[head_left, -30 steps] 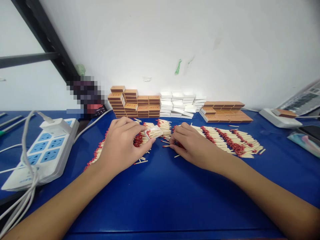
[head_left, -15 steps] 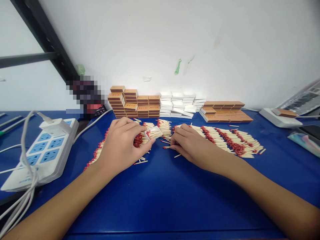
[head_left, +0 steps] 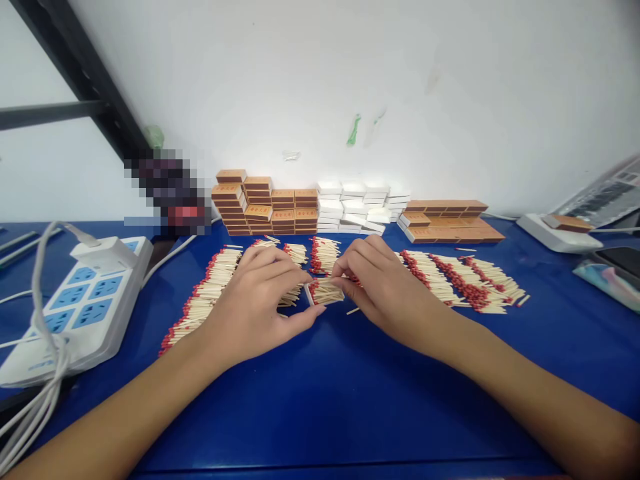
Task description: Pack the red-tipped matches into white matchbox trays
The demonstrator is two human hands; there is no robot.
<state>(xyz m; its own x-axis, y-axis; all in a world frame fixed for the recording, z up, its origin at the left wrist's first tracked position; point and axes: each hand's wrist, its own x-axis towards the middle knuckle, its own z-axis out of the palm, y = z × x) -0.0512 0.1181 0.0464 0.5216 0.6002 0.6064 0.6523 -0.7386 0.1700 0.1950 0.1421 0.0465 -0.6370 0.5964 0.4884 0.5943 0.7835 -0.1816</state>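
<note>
Between thumb and fingers, my left hand (head_left: pixel 265 300) holds a small white matchbox tray (head_left: pixel 311 295) that has red-tipped matches in it. My right hand (head_left: pixel 373 277) is closed in a pinch at the tray's right end, on matches over it. Rows of loose matches (head_left: pixel 210 280) lie left of and behind my left hand. More match rows (head_left: pixel 463 287) spread to the right, partly behind my right hand. A short row of matches (head_left: pixel 325 255) lies just behind the tray.
Brown matchboxes (head_left: pixel 284 217) and white trays (head_left: pixel 353 207) are stacked by the wall, with more brown boxes (head_left: pixel 450 227) to their right. A power strip (head_left: pixel 95 300) with cables is at left. A white device (head_left: pixel 555 233) and a phone (head_left: pixel 620 259) are at right.
The tray in my left hand has moved right and down and now looks fuller. My right hand has risen from the table surface to the tray's right end.
</note>
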